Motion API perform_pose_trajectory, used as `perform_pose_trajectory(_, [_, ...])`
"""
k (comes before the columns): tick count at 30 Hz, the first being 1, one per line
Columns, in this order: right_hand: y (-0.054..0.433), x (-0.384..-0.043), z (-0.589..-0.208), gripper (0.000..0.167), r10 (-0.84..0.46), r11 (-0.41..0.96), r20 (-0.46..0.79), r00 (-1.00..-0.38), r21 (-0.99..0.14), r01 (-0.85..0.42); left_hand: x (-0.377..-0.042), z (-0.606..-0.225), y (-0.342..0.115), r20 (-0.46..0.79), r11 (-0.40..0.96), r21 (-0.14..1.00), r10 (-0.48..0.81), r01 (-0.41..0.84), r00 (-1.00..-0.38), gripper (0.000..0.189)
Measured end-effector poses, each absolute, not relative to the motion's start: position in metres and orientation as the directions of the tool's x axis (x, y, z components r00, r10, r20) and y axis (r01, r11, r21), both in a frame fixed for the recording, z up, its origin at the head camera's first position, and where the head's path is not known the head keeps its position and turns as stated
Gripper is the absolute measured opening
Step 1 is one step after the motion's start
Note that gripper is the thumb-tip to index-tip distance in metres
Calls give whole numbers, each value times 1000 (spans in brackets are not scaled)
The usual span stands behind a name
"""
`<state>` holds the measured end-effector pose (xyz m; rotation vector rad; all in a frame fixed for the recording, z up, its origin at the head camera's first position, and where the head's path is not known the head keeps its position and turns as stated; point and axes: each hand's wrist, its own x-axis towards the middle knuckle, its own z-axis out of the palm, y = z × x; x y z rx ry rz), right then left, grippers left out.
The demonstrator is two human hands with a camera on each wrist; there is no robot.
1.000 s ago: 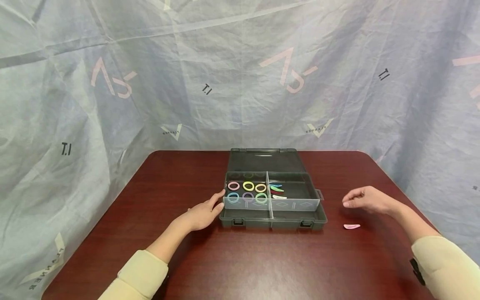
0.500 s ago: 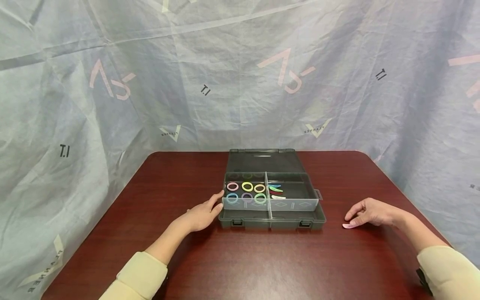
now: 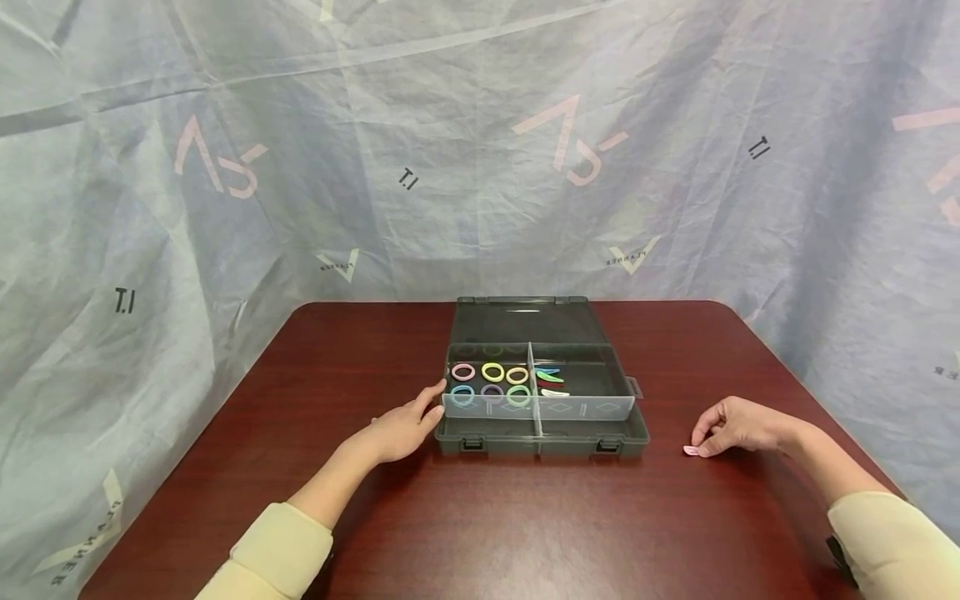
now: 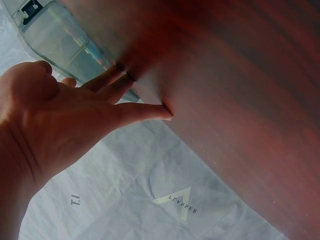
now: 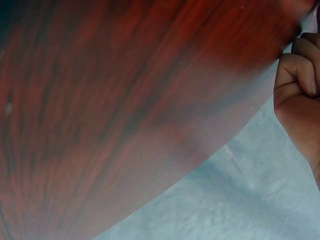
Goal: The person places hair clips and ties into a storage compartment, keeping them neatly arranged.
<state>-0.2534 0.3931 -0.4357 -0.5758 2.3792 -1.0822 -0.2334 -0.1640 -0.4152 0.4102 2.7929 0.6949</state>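
My right hand [image 3: 738, 427] pinches a pink hair clip [image 3: 691, 450] between thumb and fingertips, low over the table right of the box. In the right wrist view only part of that hand [image 5: 300, 85] shows, its fingers curled, at the right edge. At the left side of the dark, see-through organizer box [image 3: 483, 446], my left hand [image 3: 405, 429] rests with fingers extended, touching the side. The left wrist view shows this hand [image 4: 75, 110] with straight fingers, fingertips down on the table. Several coloured hair ties [image 3: 492, 372] lie in the box's left compartment, and several hair clips [image 3: 551, 377] in the right one.
The box lid [image 3: 525, 321] is flipped open toward the back. A clear tray with a divider [image 3: 585, 408] sits in the box above its front section. The dark red table [image 3: 525, 525] meets a grey printed cloth [image 3: 480, 167] behind.
My right hand has come down and toward the front onto the pink hair clip and now pinches it. The left hand stays at the box's side.
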Motion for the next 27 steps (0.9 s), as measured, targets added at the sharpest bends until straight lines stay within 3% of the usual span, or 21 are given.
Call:
perform_pose_trajectory(13, [393,-258,-434,23,-526,621,-288,-800,-773,-130,-234,-416,-165,-154,845,490,326,215,-933,58])
perform_pose_trajectory(18, [392,-268,-431,26,-534,588,-339,-775,-807,-52,-235,-417,-166,-155,848,485,323,213,-934,59])
perform_pose_trajectory(27, [375,-296,-413,22,-508,572,-339,-792,-820,-15,-236,-416,-165,-163,847,489,325,210,-931,59])
